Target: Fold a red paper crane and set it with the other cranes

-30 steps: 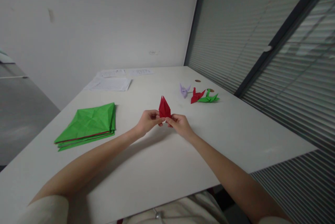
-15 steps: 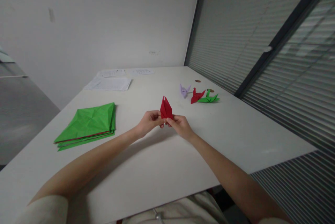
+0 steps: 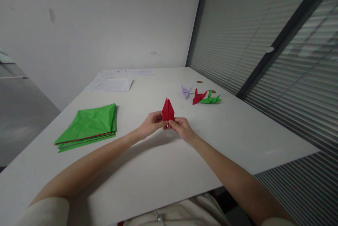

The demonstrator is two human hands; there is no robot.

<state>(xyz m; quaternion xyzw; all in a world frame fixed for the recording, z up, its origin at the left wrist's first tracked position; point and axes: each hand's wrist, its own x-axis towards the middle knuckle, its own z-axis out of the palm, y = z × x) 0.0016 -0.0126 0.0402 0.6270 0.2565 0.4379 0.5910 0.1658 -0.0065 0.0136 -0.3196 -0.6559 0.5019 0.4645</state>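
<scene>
A piece of folded red origami paper (image 3: 168,110) is held up above the table, its split point upward and a crease running down its middle. My left hand (image 3: 153,123) pinches its lower left side, thumb in front. At the lower right, my right hand (image 3: 182,127) grips it between thumb and fingers. The two thumbs nearly meet at the bottom of the paper, and the fingers behind it are partly hidden.
On the white table (image 3: 148,176), a stack of green paper sheets (image 3: 92,122) lies at left. Folded cranes stand at right: lilac (image 3: 185,92), red (image 3: 199,96) and green (image 3: 210,99). Printed papers (image 3: 113,85) lie at the back left. Window blinds (image 3: 237,35) border the right side.
The red paper has shifted very slightly right and turned a little more upright. Both hands keep their pinch on it, with only small finger movement.
</scene>
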